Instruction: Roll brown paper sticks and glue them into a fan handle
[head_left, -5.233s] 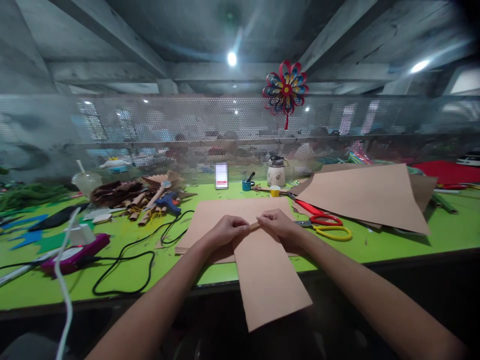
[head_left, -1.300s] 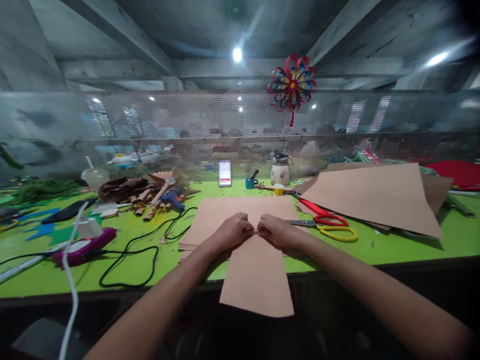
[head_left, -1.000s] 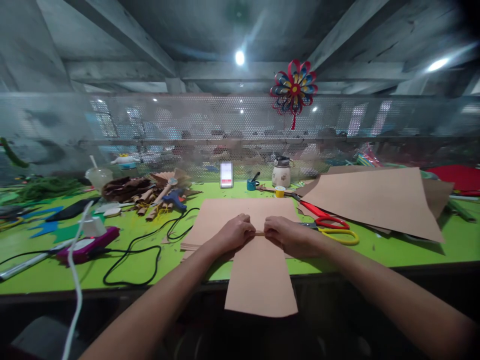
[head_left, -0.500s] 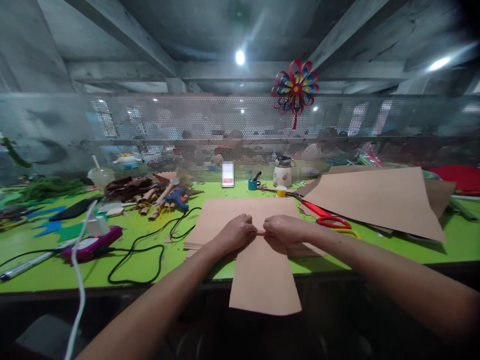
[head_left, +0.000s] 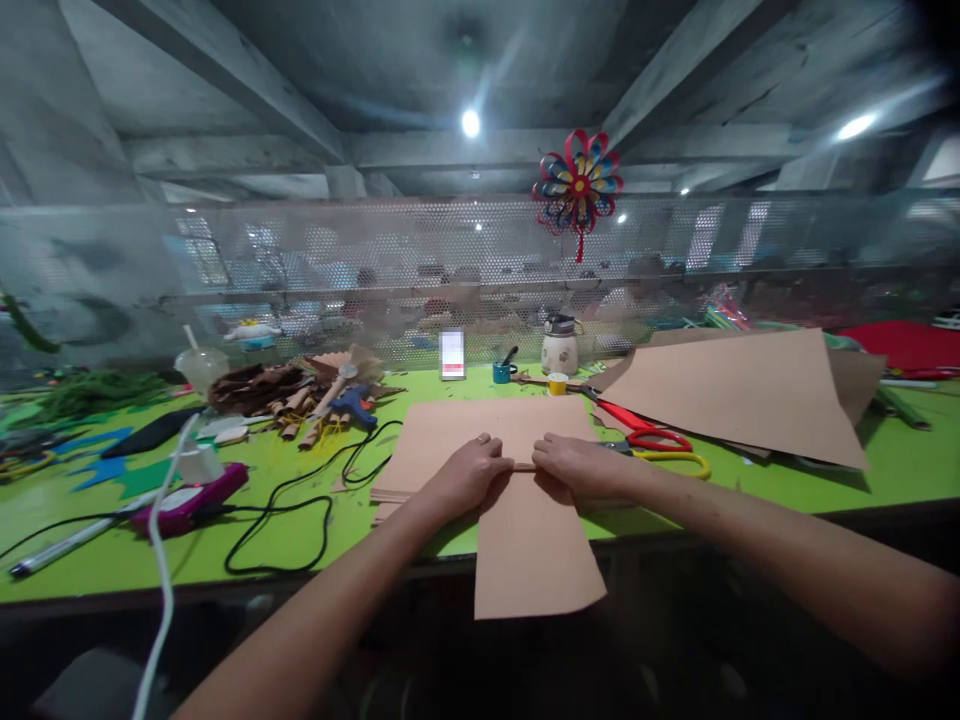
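A strip of brown paper (head_left: 536,555) hangs over the front edge of the table, its far end rolled or folded into a narrow band. My left hand (head_left: 474,470) has its fingers closed on the left end of that band. At the right end, my right hand (head_left: 571,464) grips it the same way, fingertips pressed down. Both hands rest over a stack of brown paper sheets (head_left: 442,430). Just right of my right hand lie yellow-handled scissors (head_left: 679,460) and red-handled scissors (head_left: 645,428), blades partly hidden.
Large brown sheets (head_left: 727,390) lie on the right of the green table (head_left: 360,540). A purple power strip (head_left: 187,505), black cable and blue glue gun (head_left: 356,405) are at left. A phone (head_left: 452,355), teal cup (head_left: 502,372), yellow spool (head_left: 557,384) and bottle (head_left: 560,348) stand behind.
The far end of the paper strip looks a little more tightly rolled, and its hanging end has shifted slightly. Both hands stay on it. The camera view has turned slightly.
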